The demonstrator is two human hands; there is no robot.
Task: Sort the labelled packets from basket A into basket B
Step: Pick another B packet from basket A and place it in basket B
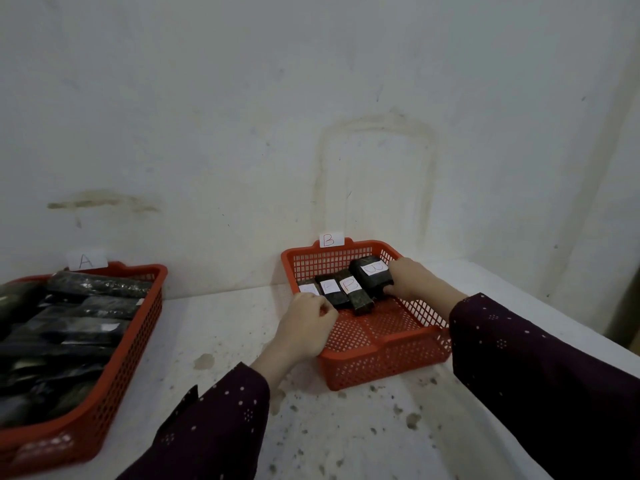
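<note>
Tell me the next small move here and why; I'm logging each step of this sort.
Probably lower the packet in the right hand flat beside the three already lined up in basket B, since it sits tilted at the row's right end.

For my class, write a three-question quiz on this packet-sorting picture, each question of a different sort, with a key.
1. True or false: basket B holds fewer packets than basket A.
2. Which hand touches the packet nearest the right wall of basket B? (a) left hand (b) right hand
3. Fill in: the card standing on the back rim of the right-hand basket reads ___.

Key
1. True: four labelled packets stand in a row in basket B; basket A is nearly full.
2. (b): the right hand rests on the rightmost packet.
3. B, on the paper tag.
</note>
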